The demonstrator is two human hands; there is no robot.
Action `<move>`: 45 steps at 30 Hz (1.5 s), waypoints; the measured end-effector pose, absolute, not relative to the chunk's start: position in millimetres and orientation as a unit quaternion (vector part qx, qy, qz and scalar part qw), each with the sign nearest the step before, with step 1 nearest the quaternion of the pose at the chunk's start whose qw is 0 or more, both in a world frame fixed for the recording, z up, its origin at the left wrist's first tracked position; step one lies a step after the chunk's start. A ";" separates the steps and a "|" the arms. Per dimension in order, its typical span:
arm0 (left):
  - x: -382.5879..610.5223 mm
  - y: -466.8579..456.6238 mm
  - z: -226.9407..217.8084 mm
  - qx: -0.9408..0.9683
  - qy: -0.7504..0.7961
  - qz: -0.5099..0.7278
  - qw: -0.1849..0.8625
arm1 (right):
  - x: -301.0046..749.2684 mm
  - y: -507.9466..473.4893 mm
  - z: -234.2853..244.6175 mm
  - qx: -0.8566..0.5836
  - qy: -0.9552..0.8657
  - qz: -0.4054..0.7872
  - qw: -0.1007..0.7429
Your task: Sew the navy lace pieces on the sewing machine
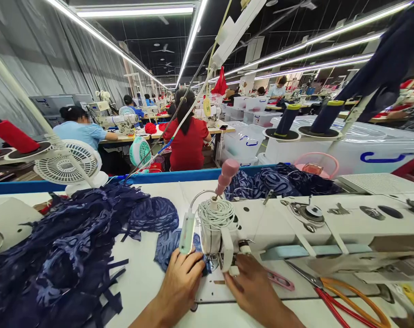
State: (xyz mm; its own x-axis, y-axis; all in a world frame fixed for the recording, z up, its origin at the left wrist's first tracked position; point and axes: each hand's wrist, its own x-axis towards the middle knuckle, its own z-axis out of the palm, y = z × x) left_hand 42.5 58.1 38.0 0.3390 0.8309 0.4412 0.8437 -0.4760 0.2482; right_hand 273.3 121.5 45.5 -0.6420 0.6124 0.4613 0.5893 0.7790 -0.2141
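The left hand's (184, 278) fingers are loosely bent with narrow gaps, laid over a blue lace piece (166, 248) rather than closed round it. The right hand (255, 284) bends in from the other side of the needle area, its thumb and forefinger apart; the other fingertips are partly hidden by the sewing machine (271, 216), and I cannot tell whether they grip anything. The lace piece lies on the white table (138, 273), its right edge by the presser foot (212, 263). Just above the left fingertips hangs a small lamp (186, 234); beside it, coiled cord (215, 213) wraps the machine's head, with a pink knob (226, 175) above. Right of the right hand lie pink snips (282, 280), then orange-handled scissors (350, 296) across red handles (330, 305). A navy heap (66, 246) spreads over the left of the table, a darker lace piece (154, 214) at its near-right edge, and more lace (275, 182) sits behind the machine. Farther out stand a white fan (68, 159), navy spools (287, 119) and a red spool (15, 135). Beyond, a person in red (186, 146) and one in light blue (79, 127) sit at other machines.
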 end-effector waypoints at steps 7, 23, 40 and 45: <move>39.6 54.5 36.3 -0.820 -0.471 -0.323 0.038 | 310.4 143.7 58.4 -0.411 -0.887 0.058 0.202; 52.7 45.3 53.8 -0.713 -0.601 -0.336 -0.134 | 265.6 111.4 32.8 -0.278 -0.906 -0.091 0.304; 57.8 53.1 42.2 -0.671 -0.595 -0.380 -0.227 | 255.6 101.2 36.3 -0.331 -0.877 0.190 0.292; 61.2 50.1 41.3 -0.696 -0.579 -0.373 -0.202 | 247.3 98.8 46.4 -0.356 -0.858 0.267 0.257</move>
State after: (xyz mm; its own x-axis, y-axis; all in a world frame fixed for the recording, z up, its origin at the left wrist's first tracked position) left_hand 61.2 50.1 41.3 0.0505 0.9572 0.2851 0.6553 -0.2471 0.7138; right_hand 247.3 98.8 46.4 -0.6151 0.7475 0.2510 0.4733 0.6046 -0.6407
